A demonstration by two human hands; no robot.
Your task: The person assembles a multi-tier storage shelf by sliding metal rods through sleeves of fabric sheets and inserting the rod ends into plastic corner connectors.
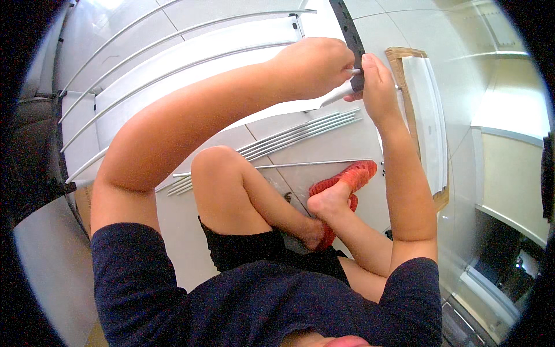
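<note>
My left hand [321,65] is closed at the near end of a black strip with holes [347,29]. A short length of thin metal rod [355,72] shows between its fingers and the strip. My right hand [378,87] wraps the strip's near end from the right, its thumb pointing up along the edge. White sheet material [336,95] hangs just under both hands. Long pale rods [191,72] run leftward behind my left arm to another dark end piece [62,139]. My fingers partly hide the joint between rod and strip.
Several loose metal rods [300,134] lie on the tiled floor beyond my bent knee. To the right is a flat white panel on cardboard [425,115]. Red shoes [350,179] are on my feet. A pale cabinet [511,173] stands at far right.
</note>
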